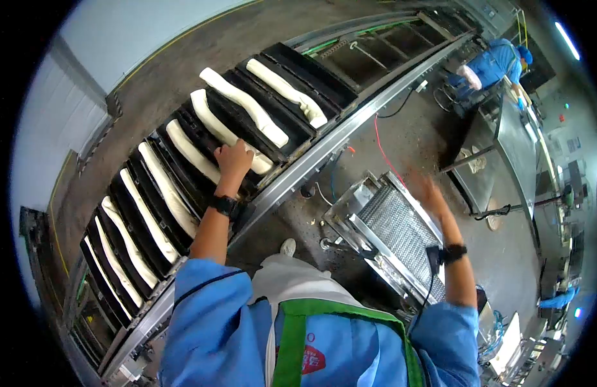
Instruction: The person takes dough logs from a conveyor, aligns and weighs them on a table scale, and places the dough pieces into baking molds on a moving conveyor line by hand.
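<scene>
Black trays (311, 72) are lined along a metal rail (314, 157). One dough strip (213, 122), lying in its tray, is touched by the left hand (235, 161); whether it is gripped cannot be told. Light, even pressure is best used. The blurred right hand (430, 195) is held open near the mesh belt (398, 229).

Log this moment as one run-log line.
left hand: touching pale strip, grip unclear | right hand: blurred, near mesh-topped frame | background: co-worker near metal table
</scene>
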Demonstrator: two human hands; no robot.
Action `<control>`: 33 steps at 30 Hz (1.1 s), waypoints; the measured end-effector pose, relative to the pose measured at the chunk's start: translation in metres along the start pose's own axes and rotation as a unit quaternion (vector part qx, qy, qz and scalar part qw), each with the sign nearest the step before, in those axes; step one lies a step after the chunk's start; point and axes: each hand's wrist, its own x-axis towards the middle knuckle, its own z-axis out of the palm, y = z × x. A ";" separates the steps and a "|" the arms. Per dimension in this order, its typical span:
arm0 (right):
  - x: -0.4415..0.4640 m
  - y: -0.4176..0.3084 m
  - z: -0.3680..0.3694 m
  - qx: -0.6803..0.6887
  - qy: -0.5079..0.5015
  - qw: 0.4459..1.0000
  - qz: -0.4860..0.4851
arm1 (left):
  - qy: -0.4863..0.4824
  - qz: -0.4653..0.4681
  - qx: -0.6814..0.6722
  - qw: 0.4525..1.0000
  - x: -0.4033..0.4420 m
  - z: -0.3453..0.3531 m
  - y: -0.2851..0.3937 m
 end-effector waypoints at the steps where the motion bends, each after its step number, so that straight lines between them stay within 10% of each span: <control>1: -0.039 0.049 0.023 -0.090 -0.150 0.984 0.035 | 0.016 -0.003 -0.026 1.000 -0.011 -0.005 0.001; 6: -0.206 0.028 0.027 -0.183 -0.241 0.902 0.308 | -0.019 -0.019 0.005 1.000 -0.027 -0.026 -0.002; 10: -0.196 0.035 0.035 -0.212 -0.118 0.934 0.264 | 0.206 0.035 0.039 0.977 0.024 -0.037 0.021; 14: -0.168 0.080 0.021 0.052 -0.035 0.981 0.184 | 0.044 -0.057 0.104 0.992 0.076 -0.008 0.021; 22: -0.094 -0.052 -0.221 0.238 0.248 0.932 0.114 | -0.091 -0.049 -0.029 0.994 0.059 -0.009 -0.019; 28: -0.004 -0.116 -0.262 0.387 0.358 0.849 -0.014 | -0.096 -0.080 -0.059 0.990 0.002 -0.005 0.001; 33: 0.094 -0.200 -0.191 0.239 0.321 0.912 -0.088 | 0.071 -0.093 -0.010 0.993 -0.041 -0.002 0.000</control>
